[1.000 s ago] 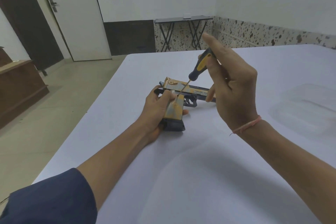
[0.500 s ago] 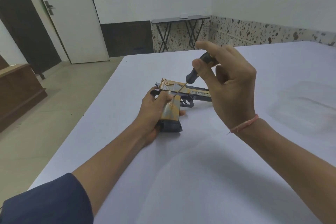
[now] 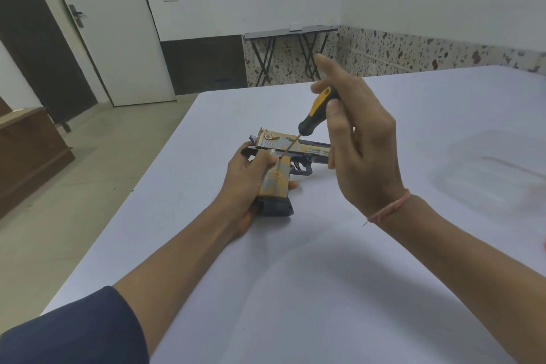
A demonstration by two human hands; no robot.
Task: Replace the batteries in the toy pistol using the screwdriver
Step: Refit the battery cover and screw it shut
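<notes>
A gold, silver and black toy pistol (image 3: pixel 276 179) lies on its side on the white table (image 3: pixel 295 289), barrel pointing right. My left hand (image 3: pixel 245 180) grips its handle and pins it to the table. My right hand (image 3: pixel 359 145) pinches a black and yellow screwdriver (image 3: pixel 314 111) by the handle, tilted. Its thin shaft slants down and left, and the tip rests on the top of the pistol's grip, beside my left thumb. The barrel's far end is hidden behind my right hand.
A clear plastic container (image 3: pixel 490 171) lies on the table to the right. The table's left edge drops to a tiled floor. A wooden bench (image 3: pixel 26 151) stands at the left, a folding table (image 3: pixel 291 50) against the far wall, and a white door (image 3: pixel 109 26) behind.
My right-hand fingers have shifted on the screwdriver handle, showing its yellow stripe again after covering it half a second ago. The tip stays on the grip, and my left hand has not moved.
</notes>
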